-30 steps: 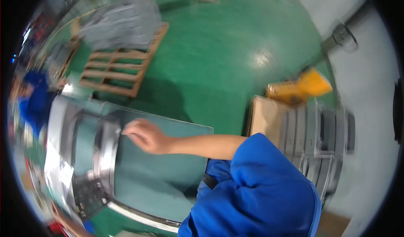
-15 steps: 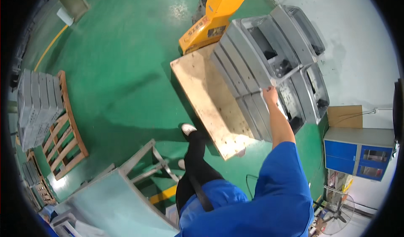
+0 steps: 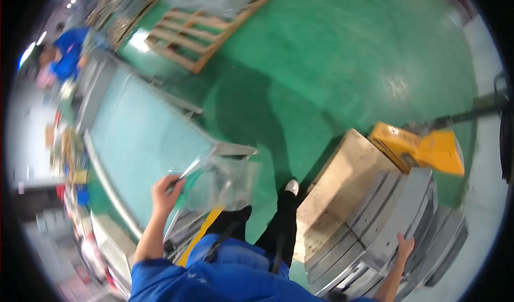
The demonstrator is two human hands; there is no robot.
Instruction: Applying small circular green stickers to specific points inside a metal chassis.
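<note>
My left hand (image 3: 166, 193) is closed on a clear plastic bag (image 3: 227, 184), which spreads out to the right beside the table's corner. A small dark thing shows at its fingers, too blurred to name. My right hand (image 3: 405, 246), thumb and fingers apart, is over the stacked grey housings (image 3: 393, 224) at the lower right; I see nothing in it. Whether it touches them I cannot tell. The housings stand in several layers on a wooden platform (image 3: 342, 170).
A table with a pale blue-green top (image 3: 144, 130) stands at the left. Behind the platform is a yellow pallet truck (image 3: 420, 146). A wooden pallet (image 3: 187, 39) with grey parts lies on the green floor at the far side. A person in blue (image 3: 69, 50) is at the far left.
My view has swung left, bringing the table closer to the middle and the housings to the lower right. My left hand has come into view with the bag. My right hand has left the housing's corner.
</note>
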